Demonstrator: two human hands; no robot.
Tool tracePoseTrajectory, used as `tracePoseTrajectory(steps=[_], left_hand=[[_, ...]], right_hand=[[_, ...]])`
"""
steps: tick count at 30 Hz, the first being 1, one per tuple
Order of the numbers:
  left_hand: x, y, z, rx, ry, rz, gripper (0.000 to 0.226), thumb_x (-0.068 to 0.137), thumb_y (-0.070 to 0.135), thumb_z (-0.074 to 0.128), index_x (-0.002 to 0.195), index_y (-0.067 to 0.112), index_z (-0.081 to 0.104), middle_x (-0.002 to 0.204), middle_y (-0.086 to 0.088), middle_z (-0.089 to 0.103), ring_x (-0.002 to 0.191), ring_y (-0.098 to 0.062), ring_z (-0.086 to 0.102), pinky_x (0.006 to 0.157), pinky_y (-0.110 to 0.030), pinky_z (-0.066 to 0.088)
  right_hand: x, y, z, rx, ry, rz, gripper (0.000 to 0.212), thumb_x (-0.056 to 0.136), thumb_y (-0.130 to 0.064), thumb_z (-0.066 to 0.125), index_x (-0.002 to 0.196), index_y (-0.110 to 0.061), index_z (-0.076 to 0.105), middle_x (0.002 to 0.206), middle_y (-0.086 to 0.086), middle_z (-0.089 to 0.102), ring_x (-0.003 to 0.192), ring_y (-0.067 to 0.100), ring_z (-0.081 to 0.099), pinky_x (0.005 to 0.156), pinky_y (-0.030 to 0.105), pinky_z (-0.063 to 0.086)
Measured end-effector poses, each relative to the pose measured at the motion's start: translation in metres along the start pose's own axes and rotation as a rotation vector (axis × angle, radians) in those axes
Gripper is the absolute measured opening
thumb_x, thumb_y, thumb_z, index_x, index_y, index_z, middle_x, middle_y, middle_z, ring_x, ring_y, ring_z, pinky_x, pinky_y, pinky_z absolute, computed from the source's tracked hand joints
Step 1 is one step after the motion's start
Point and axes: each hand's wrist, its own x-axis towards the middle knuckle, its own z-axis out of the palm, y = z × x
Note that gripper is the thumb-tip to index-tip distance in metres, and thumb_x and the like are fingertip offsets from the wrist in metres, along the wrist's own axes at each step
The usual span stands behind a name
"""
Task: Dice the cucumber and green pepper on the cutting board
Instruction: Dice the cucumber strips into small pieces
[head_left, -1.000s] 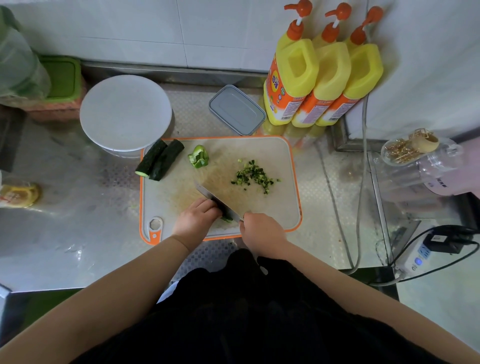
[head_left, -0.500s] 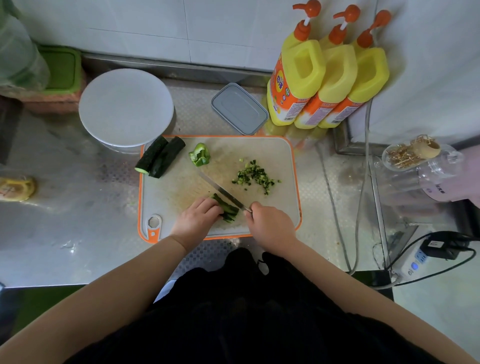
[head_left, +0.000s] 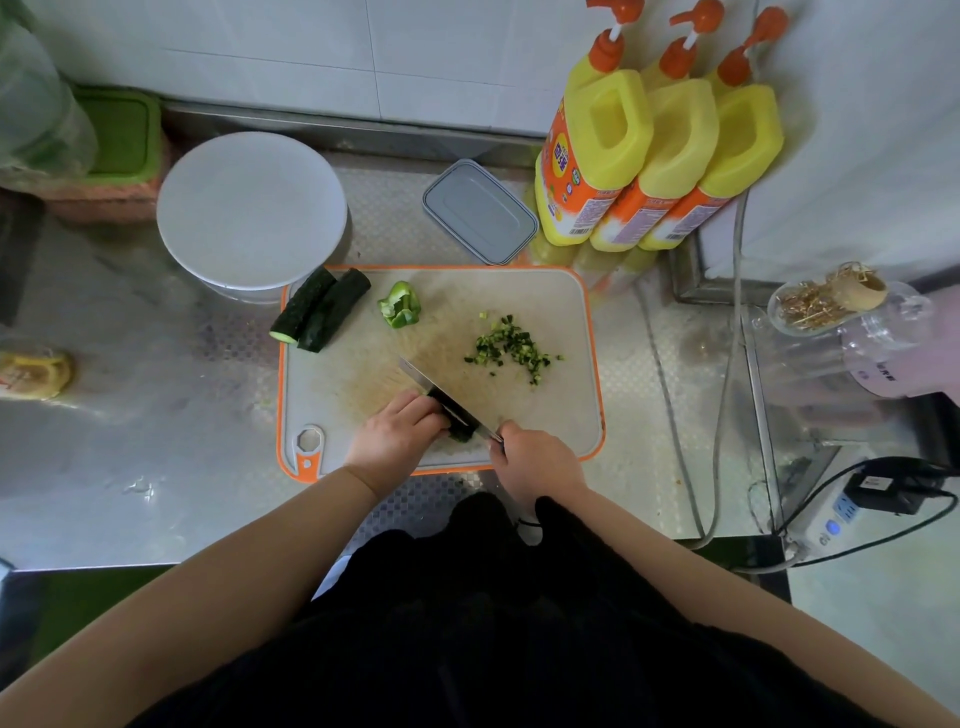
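I see the big cutting board (head_left: 519, 291) on the shiny counter (head_left: 156, 415). My right hand (head_left: 537, 462) wraps tight around the knife (head_left: 441, 397). My left hand (head_left: 397, 434) has curled fingers pressing down on a dark cucumber piece (head_left: 461, 432). Two cucumber halves (head_left: 319, 309) and the green pepper (head_left: 399, 305) wait at the board's far left. The little diced bits (head_left: 511, 345) sit right. A moment ago the blade sat beside the piece; now it covers it.
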Motion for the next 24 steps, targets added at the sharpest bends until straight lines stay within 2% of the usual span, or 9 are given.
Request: tracePoseTrajectory(steps=[4, 9, 13, 16, 21, 24], left_hand=[[0.000, 0.002, -0.003, -0.001, 0.009, 0.006, 0.026, 0.095, 0.019, 0.048, 0.090, 0.011, 0.072, 0.097, -0.004, 0.067, 0.092, -0.022, 0.058, 0.069, -0.033, 0.056], [-0.002, -0.001, -0.001, -0.001, -0.016, -0.001, 0.018, 0.093, 0.015, 0.054, 0.093, 0.011, 0.072, 0.098, -0.004, 0.068, 0.092, -0.025, 0.061, 0.069, -0.036, 0.057], [0.001, 0.000, -0.001, -0.032, 0.007, -0.007, 0.013, 0.089, 0.010, 0.063, 0.094, 0.013, 0.074, 0.099, -0.002, 0.069, 0.095, -0.022, 0.060, 0.073, -0.034, 0.057], [0.000, -0.002, 0.001, -0.063, -0.007, -0.022, 0.023, 0.077, 0.000, 0.077, 0.094, 0.015, 0.074, 0.101, -0.001, 0.068, 0.097, -0.021, 0.058, 0.074, -0.035, 0.057], [-0.001, -0.002, 0.002, -0.080, -0.024, -0.030, 0.024, 0.079, -0.001, 0.075, 0.096, 0.016, 0.074, 0.103, 0.000, 0.068, 0.097, -0.022, 0.061, 0.076, -0.035, 0.057], [-0.001, -0.002, 0.001, -0.067, -0.025, -0.009, 0.021, 0.081, 0.000, 0.070, 0.096, 0.014, 0.073, 0.101, -0.002, 0.067, 0.095, -0.023, 0.061, 0.076, -0.035, 0.056]], right_hand=[[-0.001, -0.002, 0.001, 0.035, 0.025, 0.018, 0.026, 0.101, -0.032, 0.034, 0.099, -0.011, 0.049, 0.084, 0.009, 0.063, 0.077, 0.028, 0.061, 0.061, 0.036, 0.045], [-0.003, -0.005, 0.001, 0.014, 0.043, -0.007, 0.026, 0.101, -0.034, 0.032, 0.096, -0.013, 0.046, 0.075, 0.004, 0.057, 0.073, 0.025, 0.060, 0.062, 0.038, 0.047], [-0.001, -0.006, 0.004, 0.005, 0.024, 0.011, 0.025, 0.101, -0.034, 0.033, 0.094, -0.014, 0.046, 0.082, 0.006, 0.060, 0.078, 0.027, 0.061, 0.063, 0.036, 0.046], [0.001, -0.009, 0.004, -0.004, 0.016, 0.013, 0.024, 0.101, -0.031, 0.035, 0.096, -0.012, 0.049, 0.091, 0.009, 0.063, 0.084, 0.029, 0.061, 0.063, 0.034, 0.042], [0.006, -0.009, 0.009, -0.027, 0.020, 0.012, 0.022, 0.100, -0.026, 0.038, 0.101, -0.009, 0.051, 0.096, 0.011, 0.064, 0.089, 0.031, 0.062, 0.063, 0.033, 0.038], [0.005, -0.009, 0.012, -0.003, 0.006, 0.023, 0.029, 0.102, -0.032, 0.034, 0.104, -0.008, 0.052, 0.097, 0.011, 0.064, 0.090, 0.030, 0.062, 0.066, 0.033, 0.041]])
